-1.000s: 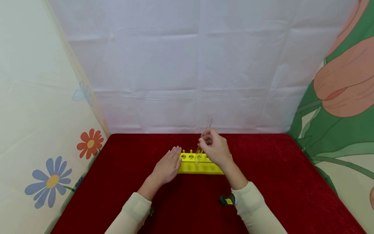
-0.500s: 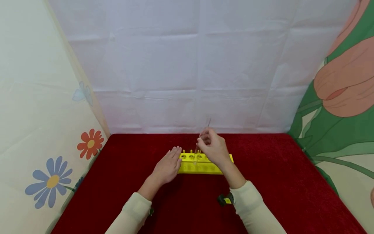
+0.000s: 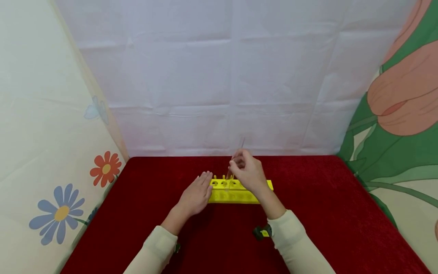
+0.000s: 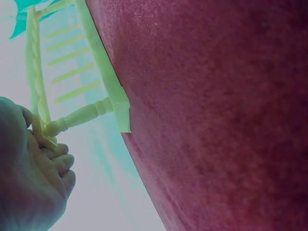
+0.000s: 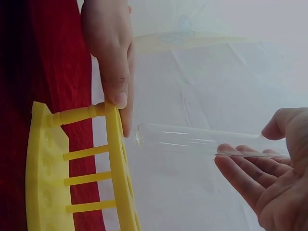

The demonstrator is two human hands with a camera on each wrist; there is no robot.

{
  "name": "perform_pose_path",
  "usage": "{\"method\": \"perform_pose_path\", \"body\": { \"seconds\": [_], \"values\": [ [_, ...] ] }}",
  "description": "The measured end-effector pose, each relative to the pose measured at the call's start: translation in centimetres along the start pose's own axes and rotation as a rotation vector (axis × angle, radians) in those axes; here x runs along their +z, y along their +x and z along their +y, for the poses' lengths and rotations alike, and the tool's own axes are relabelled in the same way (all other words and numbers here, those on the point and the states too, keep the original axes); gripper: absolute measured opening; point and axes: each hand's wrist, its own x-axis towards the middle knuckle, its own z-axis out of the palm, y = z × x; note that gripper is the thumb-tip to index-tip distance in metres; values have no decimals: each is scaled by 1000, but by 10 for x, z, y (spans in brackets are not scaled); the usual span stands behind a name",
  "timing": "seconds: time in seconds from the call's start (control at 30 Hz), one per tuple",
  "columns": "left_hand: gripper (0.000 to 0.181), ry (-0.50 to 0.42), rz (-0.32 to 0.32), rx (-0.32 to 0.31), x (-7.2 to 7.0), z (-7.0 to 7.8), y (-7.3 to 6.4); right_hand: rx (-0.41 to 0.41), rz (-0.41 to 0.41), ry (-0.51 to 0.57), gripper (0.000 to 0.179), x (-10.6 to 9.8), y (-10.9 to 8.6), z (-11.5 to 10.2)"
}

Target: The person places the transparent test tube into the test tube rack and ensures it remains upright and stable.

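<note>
A yellow test tube rack [image 3: 234, 196] stands on the red cloth, its top plate pierced by a row of holes. My left hand [image 3: 196, 194] rests on the rack's left end with straight fingers; in the right wrist view its thumb [image 5: 118, 91] lies along the top plate. My right hand [image 3: 252, 173] pinches a clear glass test tube [image 5: 178, 137] between thumb and fingers. The tube slants, its rounded lower end close over the top plate and its upper end rising past my fingers. In the left wrist view, my left hand [image 4: 33, 183] touches the plate's corner.
The red cloth [image 3: 315, 213] covers the table up to the back edge. Behind it hangs a creased white sheet [image 3: 191, 76]. Printed panels with flowers stand at the left and right. A dark camera mount [image 3: 261, 233] sits at the right wrist.
My right hand has shifted slightly left with the test tube, its lower end passing left over the rack's holes. The left hand and the rack have stayed put.
</note>
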Motion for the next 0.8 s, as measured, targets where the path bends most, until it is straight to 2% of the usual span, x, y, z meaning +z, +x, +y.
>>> {"method": "perform_pose_path", "body": {
  "seconds": [0.3,0.8],
  "values": [
    [55,-3,-6,-11,-2,3,0,14,-13,34,15,3,2,0],
    [56,-32,-5,-23,-1,2,-1,-42,-3,24,18,9,5,-2]
  ]
}}
